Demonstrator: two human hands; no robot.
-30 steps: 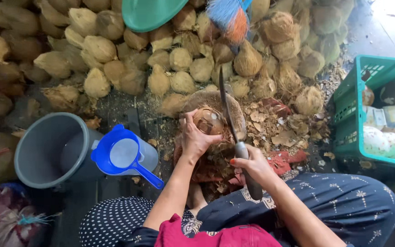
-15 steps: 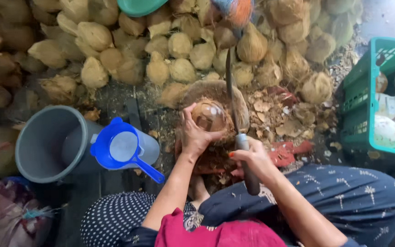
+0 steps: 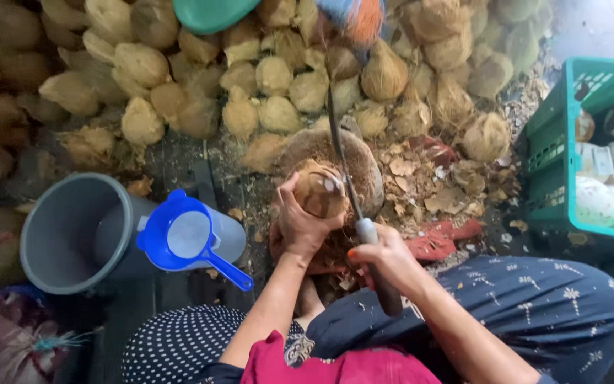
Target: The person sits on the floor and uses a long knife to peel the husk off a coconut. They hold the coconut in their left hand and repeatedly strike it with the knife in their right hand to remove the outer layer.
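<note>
Two hands are occupied: the left hand cups a husked coconut steady on the block, while, at 3 o'clock, the right hand has its fingers closed round the long knife.

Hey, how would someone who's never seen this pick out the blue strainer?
Start at the big grey bucket at the lower left. On its right rim sits the blue strainer, round, with a pale mesh centre and a handle pointing toward the person's knee. It is the only bright blue thing beside the brown coconuts.
</note>
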